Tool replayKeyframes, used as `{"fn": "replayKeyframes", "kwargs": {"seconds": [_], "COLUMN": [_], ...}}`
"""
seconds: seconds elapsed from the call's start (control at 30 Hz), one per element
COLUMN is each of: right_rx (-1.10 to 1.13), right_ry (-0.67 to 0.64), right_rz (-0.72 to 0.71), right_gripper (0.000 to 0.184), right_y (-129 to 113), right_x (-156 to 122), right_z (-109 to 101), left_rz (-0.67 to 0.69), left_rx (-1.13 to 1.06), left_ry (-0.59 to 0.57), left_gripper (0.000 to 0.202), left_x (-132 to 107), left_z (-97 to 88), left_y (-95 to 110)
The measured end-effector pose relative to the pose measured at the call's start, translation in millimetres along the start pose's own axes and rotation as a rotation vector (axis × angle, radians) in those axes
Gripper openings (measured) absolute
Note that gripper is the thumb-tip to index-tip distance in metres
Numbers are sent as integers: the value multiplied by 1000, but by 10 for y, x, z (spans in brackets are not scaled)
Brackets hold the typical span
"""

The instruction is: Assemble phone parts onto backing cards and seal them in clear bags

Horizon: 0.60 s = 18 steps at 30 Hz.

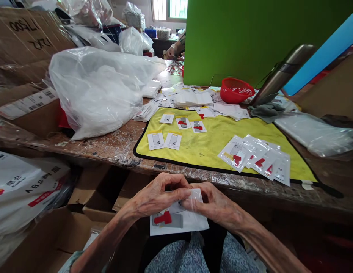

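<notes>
Just over my lap, both hands pinch the upper edge of a small clear plastic packet (193, 225). Inside it show a white card, a grey rectangular piece and a red tab. My left hand (162, 195) has its thumb and fingers closed on the packet's top; my right hand (216, 203) grips the same edge close beside it. What lies right between the fingertips is partly hidden. On the yellow cloth (199, 148) ahead, several small printed cards (173, 140) lie at the left, two bearing grey and red pieces (198, 126). Several filled packets (256, 157) overlap at the right.
A big plastic bag of white material (99, 91) stands left of the cloth. Behind it are paper stacks (193, 98), a red basket (236, 91), a steel flask (284, 74) and a green panel (264, 38). Cardboard boxes (59, 231) sit below the table edge. Another person's hand (173, 50) shows far back.
</notes>
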State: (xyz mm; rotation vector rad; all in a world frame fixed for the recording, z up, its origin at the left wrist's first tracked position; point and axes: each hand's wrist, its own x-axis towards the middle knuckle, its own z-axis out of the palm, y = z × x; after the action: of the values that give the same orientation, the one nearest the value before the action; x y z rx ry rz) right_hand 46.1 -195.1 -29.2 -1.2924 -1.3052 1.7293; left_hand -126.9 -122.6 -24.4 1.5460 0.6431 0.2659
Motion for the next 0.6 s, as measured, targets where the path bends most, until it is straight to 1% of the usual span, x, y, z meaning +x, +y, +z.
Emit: {"fn": "replayKeyframes", "kwargs": {"seconds": [0.1,0.23,0.37,0.43,0.47,0.53,0.6], "right_rx": [99,159,164,193,216,238,176], "right_ry": [-38,-81,-29,-22,-9,55,143], "right_rz": [29,62,45,63,68,44,-17], "right_gripper": [40,37,40,40,39,40,39], "right_y": [30,19,10,10,6,-17,-61], "right_x": [-10,-26,-2,-2,-11,-39,-68], "right_z": [-2,-30,-2,-19,-42,-106,-166], "left_rz": [-33,-36,-14,-26,-28,-19,-9], "left_rx": [-16,-136,-210,-240,-264,-336,-415], "left_ry": [7,15,1,49,96,206,286], "left_gripper": [24,26,24,25,26,27,28], "left_x": [-20,-2,38,44,46,57,85], "left_z": [-4,25,60,60,59,63,80], "left_y": [-25,-40,-45,-29,-15,19,57]}}
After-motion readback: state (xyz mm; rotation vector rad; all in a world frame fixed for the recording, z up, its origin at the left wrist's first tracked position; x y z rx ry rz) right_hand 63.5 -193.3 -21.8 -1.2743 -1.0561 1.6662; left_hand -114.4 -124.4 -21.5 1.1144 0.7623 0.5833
